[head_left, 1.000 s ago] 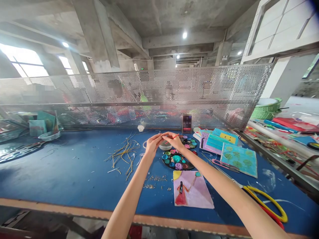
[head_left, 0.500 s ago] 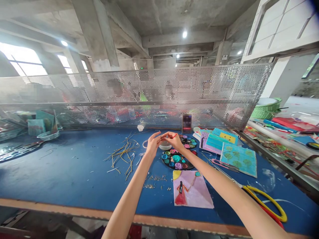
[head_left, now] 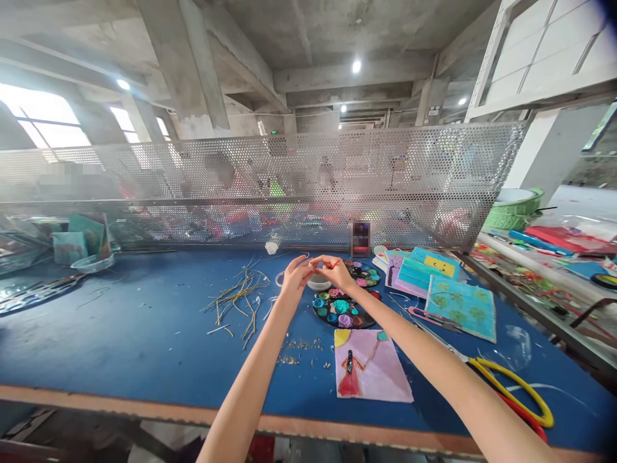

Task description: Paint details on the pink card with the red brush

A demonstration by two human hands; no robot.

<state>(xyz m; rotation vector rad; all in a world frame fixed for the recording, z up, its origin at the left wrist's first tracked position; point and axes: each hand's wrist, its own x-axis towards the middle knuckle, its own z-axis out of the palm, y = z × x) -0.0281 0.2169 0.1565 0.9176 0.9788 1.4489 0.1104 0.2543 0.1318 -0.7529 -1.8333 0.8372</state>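
My left hand (head_left: 295, 275) and my right hand (head_left: 333, 270) meet above the blue table (head_left: 159, 334), fingertips pinched together. What lies between them is too small to make out. A thin red bit shows at my right fingers. Just behind and below the hands is a white bowl (head_left: 319, 281). Black palettes with several paint colours (head_left: 343, 308) lie beside it. Nearer me is a pink painted square (head_left: 378, 373) with a figure in a red dress. Small light bits (head_left: 289, 361) are scattered to its left.
Thin yellowish twigs (head_left: 241, 296) lie left of my hands. To the right are painted cards (head_left: 463, 305), a pink-handled tool (head_left: 434, 318) and yellow-and-red scissors (head_left: 518, 392). A perforated metal screen (head_left: 289, 167) stands behind, with a phone-like device (head_left: 361, 238) before it.
My fingers have shifted slightly against each other, and my left fingertips have come a little closer to the right ones. The objects on the table have not moved.
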